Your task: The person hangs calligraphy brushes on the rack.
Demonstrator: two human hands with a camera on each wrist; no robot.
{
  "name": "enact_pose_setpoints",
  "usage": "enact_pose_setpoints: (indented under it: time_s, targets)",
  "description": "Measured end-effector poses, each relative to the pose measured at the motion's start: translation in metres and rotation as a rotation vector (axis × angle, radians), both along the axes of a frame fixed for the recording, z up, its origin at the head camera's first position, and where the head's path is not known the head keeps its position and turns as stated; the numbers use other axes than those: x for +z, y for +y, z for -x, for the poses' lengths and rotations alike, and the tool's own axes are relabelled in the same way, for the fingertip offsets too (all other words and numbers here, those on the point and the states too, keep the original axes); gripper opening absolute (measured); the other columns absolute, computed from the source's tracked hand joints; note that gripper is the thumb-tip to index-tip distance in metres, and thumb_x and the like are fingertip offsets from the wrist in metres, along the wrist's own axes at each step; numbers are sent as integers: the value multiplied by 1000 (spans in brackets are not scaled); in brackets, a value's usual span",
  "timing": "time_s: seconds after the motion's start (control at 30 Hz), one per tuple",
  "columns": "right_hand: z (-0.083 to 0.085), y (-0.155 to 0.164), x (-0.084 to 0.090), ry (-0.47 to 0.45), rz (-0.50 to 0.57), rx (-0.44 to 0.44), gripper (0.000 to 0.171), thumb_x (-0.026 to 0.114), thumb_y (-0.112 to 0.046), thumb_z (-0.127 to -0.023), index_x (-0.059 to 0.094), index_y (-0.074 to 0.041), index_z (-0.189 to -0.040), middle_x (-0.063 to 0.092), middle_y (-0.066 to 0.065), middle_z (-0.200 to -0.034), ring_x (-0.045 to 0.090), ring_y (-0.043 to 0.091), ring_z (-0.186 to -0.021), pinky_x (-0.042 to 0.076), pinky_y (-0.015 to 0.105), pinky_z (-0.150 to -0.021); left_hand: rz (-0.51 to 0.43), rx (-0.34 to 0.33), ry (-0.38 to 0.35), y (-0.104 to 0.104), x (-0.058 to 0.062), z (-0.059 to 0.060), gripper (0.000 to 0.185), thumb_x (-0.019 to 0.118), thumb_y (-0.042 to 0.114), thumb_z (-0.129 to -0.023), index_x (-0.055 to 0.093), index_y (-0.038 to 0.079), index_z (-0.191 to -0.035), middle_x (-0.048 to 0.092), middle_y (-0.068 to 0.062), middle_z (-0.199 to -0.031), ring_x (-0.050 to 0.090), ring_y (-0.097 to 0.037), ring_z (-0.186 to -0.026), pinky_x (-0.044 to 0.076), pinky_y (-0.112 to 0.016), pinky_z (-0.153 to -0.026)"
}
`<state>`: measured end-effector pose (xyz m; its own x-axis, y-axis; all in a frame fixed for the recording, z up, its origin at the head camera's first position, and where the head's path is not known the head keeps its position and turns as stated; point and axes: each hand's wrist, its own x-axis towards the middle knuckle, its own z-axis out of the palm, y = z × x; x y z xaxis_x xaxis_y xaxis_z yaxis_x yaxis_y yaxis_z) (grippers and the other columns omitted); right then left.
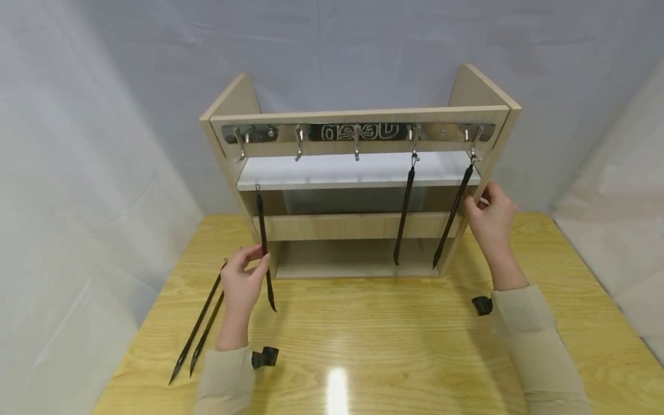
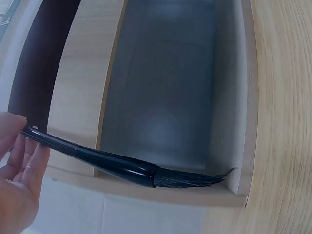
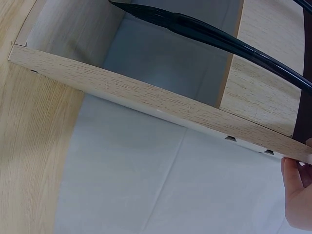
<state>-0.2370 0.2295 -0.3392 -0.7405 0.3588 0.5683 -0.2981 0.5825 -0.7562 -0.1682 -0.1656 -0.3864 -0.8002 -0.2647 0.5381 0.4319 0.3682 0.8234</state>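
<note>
Head view: left hand (image 1: 242, 282) pinches a calligraphy brush (image 1: 264, 248) upright, loop topmost for a hook (image 1: 299, 144); right hand (image 1: 490, 216) pinches the rightmost hanging brush (image 1: 453, 214), steadying it

In the right wrist view, the right hand (image 3: 298, 195) is cut off at the lower right corner, only a sliver showing, so its grip cannot be read there. The left hand (image 2: 17, 180) runs off the lower left edge of the left wrist view. In the head view, both sleeves leave the bottom edge, and the engraving on the metal hook rail (image 1: 358, 132) is too small to read.
</note>
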Motion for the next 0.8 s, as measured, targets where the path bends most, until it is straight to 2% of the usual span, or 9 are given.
enact_pose_setpoints:
  time_s: [0.17,0.27,0.43,0.53,0.67,0.8]
  targets:
    - [-1,-1,1,3,7,1,19,53,2,-80,56,13,-95,59,24,-88,59,32,-85,49,21,-74,-22,-41,-14,14,9,-3,18,61,-10,-76,60,-13,-94,59,-14,-83,58,-17,-79,49,-14,-63]
    - [-1,-1,1,10,5,1,18,53,3,-79,56,13,-94,59,25,-87,59,31,-85,49,21,-74,-45,-53,-23,17,4,1,18,62,-9,-76,60,-12,-94,58,-14,-83,57,-15,-79,49,-15,-64]
    - [-1,0,1,5,16,6,19,53,3,-79,55,14,-95,59,24,-88,59,32,-86,49,21,-74,-86,-81,-44,23,-8,13,20,64,-5,-76,61,-10,-95,59,-9,-86,58,-20,-83,50,-22,-70]
    - [0,0,0,3,19,1,19,53,3,-79,55,13,-95,59,23,-89,60,33,-86,49,21,-73,-92,-107,-35,29,-9,16,20,65,-3,-76,61,-9,-96,60,-13,-88,58,-19,-84,51,-25,-71]
    - [1,0,-1,6,14,1,19,53,2,-79,55,13,-94,59,23,-88,60,31,-85,49,21,-73,-92,-146,-8,40,3,11,19,63,-6,-77,60,-11,-95,59,-22,-89,56,-10,-81,51,-23,-68]
    - [1,0,-2,10,6,4,19,53,2,-79,56,13,-95,59,23,-87,60,31,-85,49,21,-73,-108,-174,-10,48,7,12,19,62,-8,-76,59,-13,-95,58,-22,-89,56,-7,-81,51,-22,-67]
